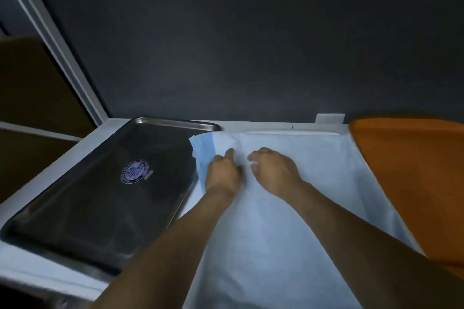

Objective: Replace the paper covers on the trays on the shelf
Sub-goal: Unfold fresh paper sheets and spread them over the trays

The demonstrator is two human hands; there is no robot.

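A bare steel tray (pixel 100 195) with a round blue sticker lies on the white shelf at the left. To its right a pale blue paper cover (pixel 288 208) is spread out, and its far left corner is folded back, showing a darker blue underside. My left hand (pixel 223 173) sits on the cover's left part with fingers curled, pinching the paper near that fold. My right hand (pixel 273 170) is just to the right of it, fingers bent down onto the same sheet and gathering a small crease. Whatever lies beneath the cover is hidden.
An orange cloth or sheet (pixel 414 183) lies along the right side, overlapping the cover's edge. A dark wall (pixel 251 45) closes the back of the shelf. A white frame post (pixel 62 52) runs up at the left. The shelf's white front edge (pixel 37 271) shows at lower left.
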